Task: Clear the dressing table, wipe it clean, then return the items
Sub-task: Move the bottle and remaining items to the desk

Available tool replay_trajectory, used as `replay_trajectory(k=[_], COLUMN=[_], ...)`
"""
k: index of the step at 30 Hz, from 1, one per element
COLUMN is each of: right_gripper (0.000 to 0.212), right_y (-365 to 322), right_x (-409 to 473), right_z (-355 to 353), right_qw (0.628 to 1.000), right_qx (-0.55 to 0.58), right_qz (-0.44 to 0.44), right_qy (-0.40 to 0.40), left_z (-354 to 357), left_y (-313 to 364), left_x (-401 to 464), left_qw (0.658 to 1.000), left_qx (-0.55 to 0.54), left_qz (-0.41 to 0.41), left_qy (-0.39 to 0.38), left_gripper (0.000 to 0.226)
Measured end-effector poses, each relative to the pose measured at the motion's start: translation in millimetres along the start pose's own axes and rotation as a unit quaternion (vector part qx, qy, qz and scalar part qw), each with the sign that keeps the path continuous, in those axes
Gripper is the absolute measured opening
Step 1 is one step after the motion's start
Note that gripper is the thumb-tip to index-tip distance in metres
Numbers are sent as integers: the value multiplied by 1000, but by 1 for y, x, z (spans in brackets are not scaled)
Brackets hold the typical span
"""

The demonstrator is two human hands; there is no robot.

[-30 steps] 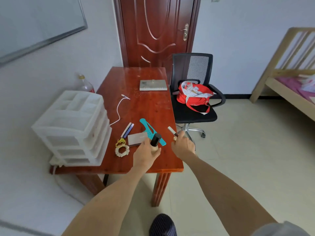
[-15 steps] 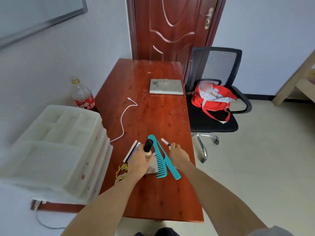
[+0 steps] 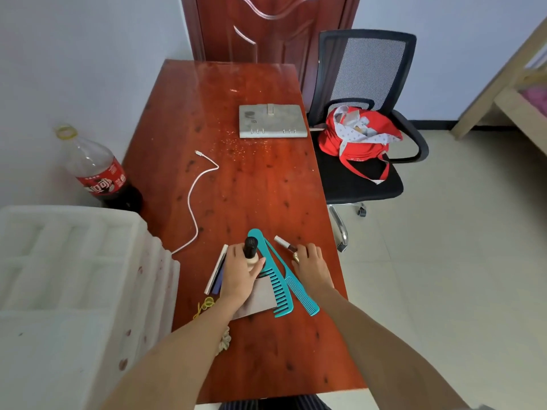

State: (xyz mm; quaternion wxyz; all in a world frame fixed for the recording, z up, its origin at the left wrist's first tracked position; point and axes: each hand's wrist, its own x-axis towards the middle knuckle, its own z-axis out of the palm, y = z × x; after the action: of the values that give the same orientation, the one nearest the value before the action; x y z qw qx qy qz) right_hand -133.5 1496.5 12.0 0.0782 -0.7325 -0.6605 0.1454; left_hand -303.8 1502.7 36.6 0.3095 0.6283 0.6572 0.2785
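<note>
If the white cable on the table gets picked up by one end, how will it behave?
The cable will probably go limp and dangle: it already lies in loose curves on the table. It looks thin, so likely very light. Its near end runs toward the white drawer unit, so it may be plugged in and tug back.

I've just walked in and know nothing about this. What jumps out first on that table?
Two bare hands meet over a cluster of small items near the front of the glossy red-brown wooden table: the left hand grips a black-capped bottle, the right hand holds a small silver-capped tube. Between them lie two teal plastic combs. Beside the table, a bright red cloth bag sits on a black mesh office chair.
</note>
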Motion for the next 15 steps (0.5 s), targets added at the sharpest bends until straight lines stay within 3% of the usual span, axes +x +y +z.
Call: replay_trajectory(k=[6,15], right_gripper=[43,61], right_y=[2,-5], right_x=[-3,-16], right_z=[9,11], right_qw=[1000,992], right_qx=[23,-111], right_qz=[14,23], right_qy=[6,-53], left_z=[3,3], left_y=[-5,-13], left_x=[4,-2], left_qw=[1000,1000], left_qx=[-17,6], left_qz=[2,13], left_qy=[-14,3], left_gripper=[39,46])
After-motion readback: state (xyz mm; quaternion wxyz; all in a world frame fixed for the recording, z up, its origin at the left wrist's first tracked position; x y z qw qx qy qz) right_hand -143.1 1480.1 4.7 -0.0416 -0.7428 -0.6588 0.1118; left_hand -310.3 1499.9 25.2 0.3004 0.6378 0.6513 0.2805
